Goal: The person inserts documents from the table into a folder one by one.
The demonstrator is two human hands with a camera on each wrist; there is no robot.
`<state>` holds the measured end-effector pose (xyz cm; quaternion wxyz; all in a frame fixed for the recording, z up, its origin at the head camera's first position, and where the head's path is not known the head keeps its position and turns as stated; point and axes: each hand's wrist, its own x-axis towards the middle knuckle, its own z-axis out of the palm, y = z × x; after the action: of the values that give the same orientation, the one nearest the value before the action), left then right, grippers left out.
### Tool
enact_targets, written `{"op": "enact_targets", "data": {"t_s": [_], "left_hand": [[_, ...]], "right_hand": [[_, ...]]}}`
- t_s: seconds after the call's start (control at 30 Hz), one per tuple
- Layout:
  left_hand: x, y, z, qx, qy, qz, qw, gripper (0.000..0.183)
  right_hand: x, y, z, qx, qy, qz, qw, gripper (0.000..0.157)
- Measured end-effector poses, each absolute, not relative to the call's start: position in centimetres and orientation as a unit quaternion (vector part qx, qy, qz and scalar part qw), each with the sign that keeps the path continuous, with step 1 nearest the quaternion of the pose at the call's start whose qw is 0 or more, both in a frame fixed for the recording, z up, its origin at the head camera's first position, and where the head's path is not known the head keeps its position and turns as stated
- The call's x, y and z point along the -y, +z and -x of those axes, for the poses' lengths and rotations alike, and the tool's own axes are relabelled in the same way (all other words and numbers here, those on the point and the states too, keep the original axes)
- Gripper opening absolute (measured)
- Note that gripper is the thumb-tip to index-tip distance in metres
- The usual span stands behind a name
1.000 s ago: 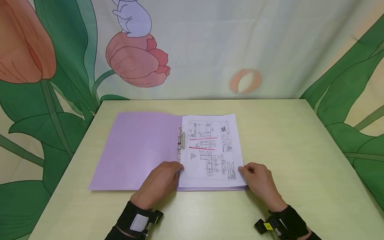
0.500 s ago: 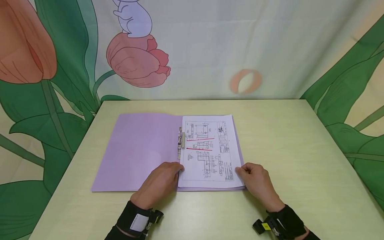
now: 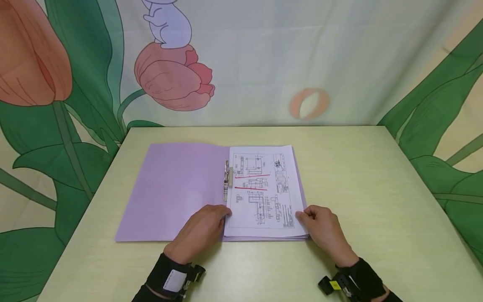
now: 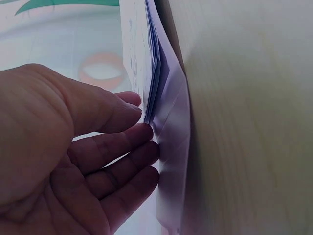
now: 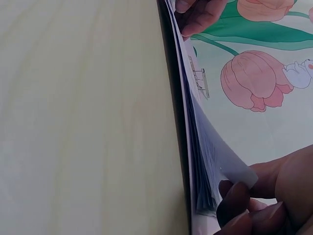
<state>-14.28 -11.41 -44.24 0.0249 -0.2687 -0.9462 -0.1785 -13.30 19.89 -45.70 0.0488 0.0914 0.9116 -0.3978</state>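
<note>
A lilac folder (image 3: pixel 170 188) lies spread on the table, with a metal clip (image 3: pixel 228 180) at its spine. Over its right half lies a stack of paper, topped by a technical drawing sheet (image 3: pixel 256 222) bearing two red lines. My left hand (image 3: pixel 200 228) holds the stack's lower left edge with thumb and forefinger; its other fingertips touch the folder (image 4: pixel 173 147). At the lower right edge, my right hand (image 3: pixel 324 224) pinches the sheet's corner between thumb and curled fingers. In the right wrist view, the sheet (image 5: pixel 230 161) bends up from the pages below.
The folder rests on a pale wood-grain table (image 3: pixel 362 176). Behind it hangs a cloth backdrop (image 3: pixel 256 63) printed with tulips and leaves. A black strap with a small camera (image 3: pixel 330 285) is on the right wrist, another strap (image 3: pixel 170 272) on the left.
My right hand has moved slightly left with the drawing sheet, which slid toward the clip. More of the folder's right edge now shows. The left hand stays in place.
</note>
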Motion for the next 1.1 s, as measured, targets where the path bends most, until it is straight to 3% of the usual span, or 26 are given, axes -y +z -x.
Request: {"op": "enact_targets", "data": {"t_s": [0.47,0.83,1.1], "left_hand": [[11.5,-43.7,14.6,0.944,-0.174,0.279,0.022,0.022],[11.2,-42.6,16.0,0.953,-0.181,0.242,-0.007,0.029],[10.8,-44.0,16.6,0.957,-0.182,0.224,-0.017,0.019]], "right_hand": [[-21.4,-44.5,13.6,-0.923,-0.367,-0.096,0.064,0.035],[-21.9,-44.1,17.6,-0.924,-0.372,-0.064,0.068,0.036],[-20.5,-44.9,18.8,-0.925,-0.363,-0.073,0.089,0.038]]}}
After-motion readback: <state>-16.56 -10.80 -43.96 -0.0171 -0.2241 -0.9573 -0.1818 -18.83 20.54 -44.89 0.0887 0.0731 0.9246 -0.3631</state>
